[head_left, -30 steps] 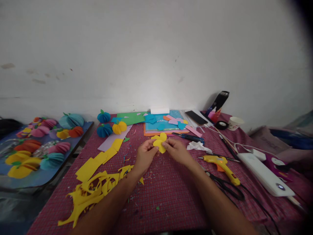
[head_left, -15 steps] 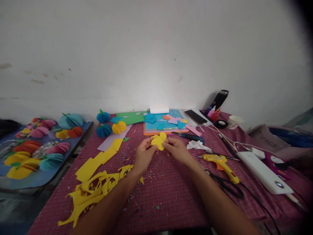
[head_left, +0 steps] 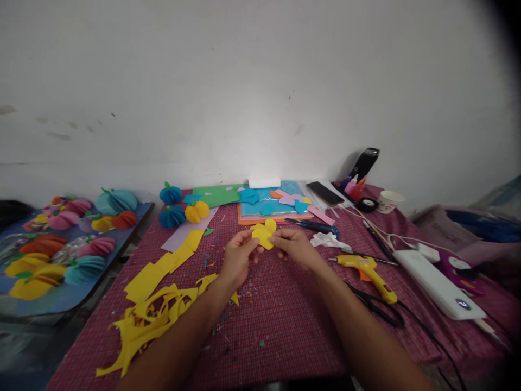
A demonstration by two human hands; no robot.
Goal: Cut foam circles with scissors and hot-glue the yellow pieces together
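Several overlapping round yellow paper pieces (head_left: 264, 234) are held up over the middle of the red checked table. My left hand (head_left: 241, 252) pinches them at their left side, thumb in front. At their right edge, the thumb and fingers of my right hand (head_left: 293, 247) also grip them. Left of my hands lie yellow paper rectangles (head_left: 144, 281) and curled yellow offcuts (head_left: 152, 317). A yellow paper pumpkin (head_left: 197, 212) and two blue ones (head_left: 171, 216) stand behind on the left.
On the right are a yellow glue gun (head_left: 368, 271), black scissors (head_left: 378, 307), a white power strip (head_left: 439, 285) and a paper cup (head_left: 389, 201). Behind my hands lie a phone (head_left: 325, 193) and coloured sheets (head_left: 220, 196). A blue side table (head_left: 91, 285) holds paper pumpkins.
The fingers of my left hand have shifted slightly lower behind the yellow pieces. Both hands keep their grip in nearly the same place, and the view has moved a little.
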